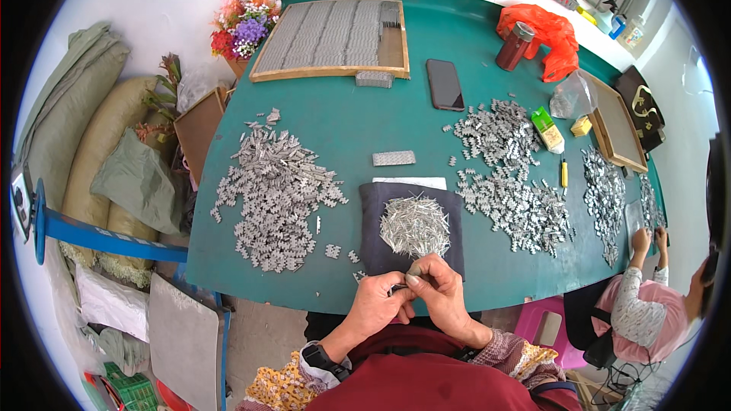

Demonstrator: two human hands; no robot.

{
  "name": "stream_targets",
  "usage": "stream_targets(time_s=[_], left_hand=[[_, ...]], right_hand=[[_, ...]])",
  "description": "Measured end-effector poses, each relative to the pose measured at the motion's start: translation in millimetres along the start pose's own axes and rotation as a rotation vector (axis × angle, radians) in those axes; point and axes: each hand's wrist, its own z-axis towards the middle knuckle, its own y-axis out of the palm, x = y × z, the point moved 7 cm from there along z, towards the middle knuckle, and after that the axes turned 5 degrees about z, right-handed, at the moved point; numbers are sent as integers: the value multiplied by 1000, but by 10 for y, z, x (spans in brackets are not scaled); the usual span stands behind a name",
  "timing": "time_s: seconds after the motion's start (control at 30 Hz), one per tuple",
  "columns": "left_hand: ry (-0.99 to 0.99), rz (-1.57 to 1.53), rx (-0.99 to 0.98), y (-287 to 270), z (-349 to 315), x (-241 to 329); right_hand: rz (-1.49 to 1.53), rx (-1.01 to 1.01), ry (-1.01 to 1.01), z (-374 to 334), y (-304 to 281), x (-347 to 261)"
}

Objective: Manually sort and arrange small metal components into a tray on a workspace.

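Maroon clothing (434, 380) is filling the lower edge, nearest us. Just above, we are seeing left hand (371, 304) and right hand (443, 301) meeting at the worktop's (335, 118) near edge, fingers narrow, pinching a small metal piece (405, 283) between them; its shape we are not making out. Beyond, dark cloth (371, 221) is lying on the green surface, carrying a heap of thin silvery strips (415, 226). Left of it we are noting a big pile of grey toothed pieces (278, 198); right of it, similar piles (514, 202). At far right a co-worker (647, 316) is sitting, hands at the edge. Past the cloth, a grey block (394, 158) is lying apart, then a black phone (445, 84). Farthest, we are logging a wood-framed tray (404, 46) holding grey rows, flowers (247, 30) standing to its left, a red canister (515, 47) to its right beside an orange-red bag (560, 34).
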Motion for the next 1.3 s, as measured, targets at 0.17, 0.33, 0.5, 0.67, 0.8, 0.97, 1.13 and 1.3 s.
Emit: stream_targets(time_s=[0.17,0.33,0.5,0.67,0.8,0.97,1.13,1.3], left_hand=[[-4,-23,17,-5,2,15],[-34,27,11,24,26,73],[103,289,80,28,71,353],[39,204,75,114,53,346],[73,144,39,250,115,346],[124,163,16,321,103,468],[113,145,61,228,164,390],[59,212,24,317,105,503]], right_hand=[[-136,45,-123,-4,-2,-163],[-430,28,-378,-57,-12,-341],[-823,-54,-694,-262,8,-574],[-829,-33,-691,-353,-72,-605],[-778,27,-704,-376,-211,-567],[-707,31,-707,-408,-265,-639],[-613,32,-665,-363,-259,-574],[-410,142,-468,-349,-469,-483]])
